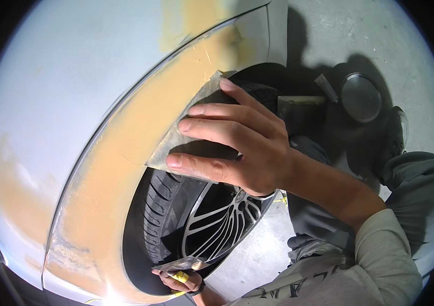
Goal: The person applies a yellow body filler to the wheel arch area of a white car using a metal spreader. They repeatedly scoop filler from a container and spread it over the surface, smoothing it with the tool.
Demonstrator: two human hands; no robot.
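Curved metal car-body panel [69, 86]: bluish white, tan blotches at lower left
Arched metal fender [110, 153]: mostly tan-orange
Thin flat spreader sheet [176, 143], centre: mottled grey
Flat scraper [173, 265], bottom centre: grey, yellow
Round spoked wheel [227, 222]: silver on black

Place: a vehicle workshop, apparently for bodywork repair
Car: pale bodywork [74, 76] fills the left side, its wheel arch curving round a black tyre [158, 219] and a multi-spoke wheel rim [239, 195]
Filler: tan paste [130, 137], spread broadly along the arch, with more patches on the neighbouring panel
Tools: a flat grey spreader [204, 148] against the filled surface; a metal plate [173, 265], a dab of tan paste on it, by the lower end of the arch
Floor: bare, grey, concrete-looking [344, 30]
Supplies: a round metal tin or lid [361, 97] and a small pale tube [326, 87] beside it, in from the floor's edge along the car
Light: strong, casting hard shadows across the floor
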